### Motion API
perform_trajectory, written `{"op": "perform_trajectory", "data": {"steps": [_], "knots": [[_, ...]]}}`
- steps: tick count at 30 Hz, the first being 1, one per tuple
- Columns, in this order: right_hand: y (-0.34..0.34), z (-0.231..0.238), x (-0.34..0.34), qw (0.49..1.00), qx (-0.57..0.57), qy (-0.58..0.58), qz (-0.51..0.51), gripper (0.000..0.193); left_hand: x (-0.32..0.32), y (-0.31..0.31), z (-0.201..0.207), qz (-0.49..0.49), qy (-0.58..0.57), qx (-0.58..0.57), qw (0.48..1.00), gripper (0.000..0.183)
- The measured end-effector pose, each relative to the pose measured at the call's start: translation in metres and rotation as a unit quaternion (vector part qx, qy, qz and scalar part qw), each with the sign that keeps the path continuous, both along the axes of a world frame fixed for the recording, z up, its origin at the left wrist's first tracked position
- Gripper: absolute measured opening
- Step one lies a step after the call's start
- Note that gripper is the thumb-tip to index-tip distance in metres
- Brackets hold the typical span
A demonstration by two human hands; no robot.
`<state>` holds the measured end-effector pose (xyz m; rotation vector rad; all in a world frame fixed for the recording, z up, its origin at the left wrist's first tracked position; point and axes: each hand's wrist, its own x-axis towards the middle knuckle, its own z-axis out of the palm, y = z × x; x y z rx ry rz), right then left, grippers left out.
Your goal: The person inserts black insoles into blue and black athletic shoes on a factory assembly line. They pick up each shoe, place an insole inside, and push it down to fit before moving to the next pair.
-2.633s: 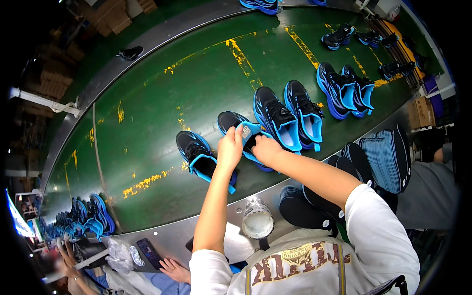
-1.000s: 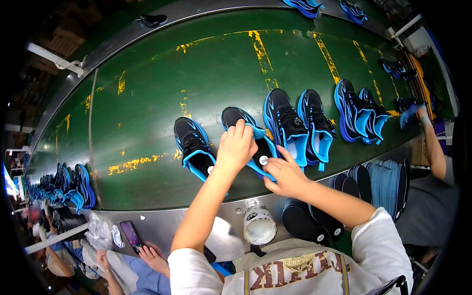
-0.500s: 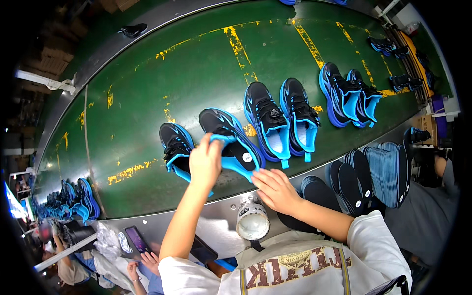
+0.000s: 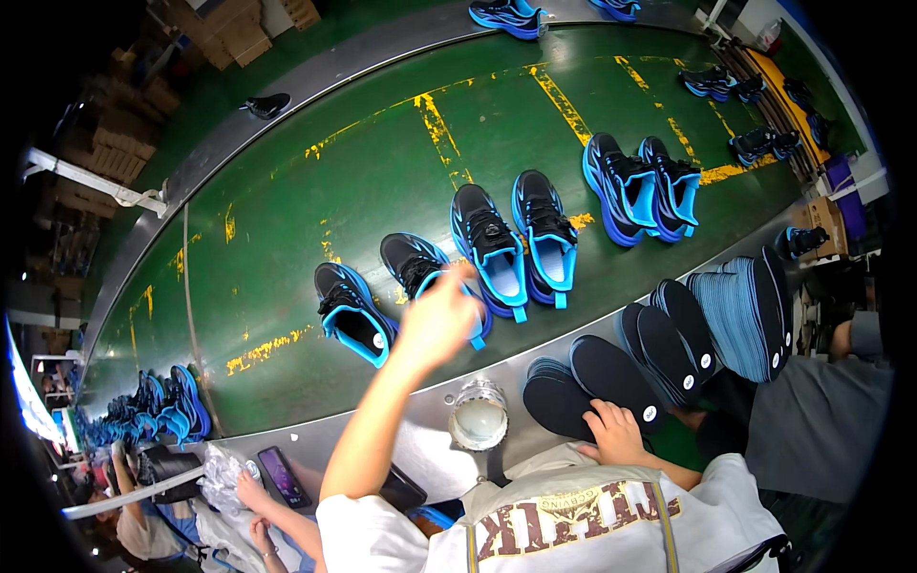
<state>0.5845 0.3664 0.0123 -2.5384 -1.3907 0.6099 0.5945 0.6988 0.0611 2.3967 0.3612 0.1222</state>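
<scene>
My left hand (image 4: 441,320), smeared by motion, is over a black and blue sneaker (image 4: 411,258) and hides much of its opening. Just left of it, another sneaker (image 4: 351,306) has a dark insole inside with a round white sticker. Down at the right, my right hand (image 4: 616,437) curls its fingers over the edge of a black insole (image 4: 611,377); the thumb is hidden. That insole lies beside a stack of insoles (image 4: 552,401) near the table's front edge. A second pair of sneakers (image 4: 487,234) stands right of my left hand.
A pot of whitish stuff (image 4: 479,420) sits at the front edge of the green table (image 4: 277,210). More insole stacks (image 4: 731,320) stand to the right, a sneaker pair (image 4: 621,191) beyond. At lower left are a phone (image 4: 284,477), another person's hand (image 4: 250,492) and a sneaker row (image 4: 181,406).
My right hand has let go of the sneaker's heel and moved down to the insoles. My left hand has shifted slightly right and down. The view has turned somewhat.
</scene>
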Motion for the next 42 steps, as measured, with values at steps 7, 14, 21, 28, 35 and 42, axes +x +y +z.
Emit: {"op": "perform_trajectory", "data": {"steps": [7, 14, 21, 28, 35, 42], "knots": [[-0.003, 0.007, 0.002, 0.999, 0.043, -0.018, 0.012, 0.043, 0.043, -0.059, -0.087, -0.115, 0.019, 0.197, 0.973, 0.02], [-0.004, 0.063, 0.059, 0.971, 0.209, 0.083, -0.078, 0.057, 0.063, -0.105, -0.075, -0.028, -0.105, 0.067, 0.992, 0.053], [0.046, 0.091, 0.134, 0.966, 0.244, -0.036, -0.081, 0.024, 0.079, -0.061, -0.084, 0.123, -0.055, 0.133, 0.982, 0.055], [0.109, 0.065, 0.159, 0.971, 0.219, -0.086, 0.034, 0.013, 0.096, -0.018, -0.104, 0.244, -0.055, -0.362, 0.898, 0.045], [0.174, -0.021, 0.162, 0.989, 0.101, -0.11, 0.003, 0.013, 0.104, -0.025, -0.097, 0.246, -0.035, -0.407, 0.879, 0.042], [0.181, -0.014, 0.15, 0.986, 0.129, -0.109, -0.002, 0.024, 0.096, -0.014, -0.096, 0.242, -0.055, -0.373, 0.894, 0.042]]}}
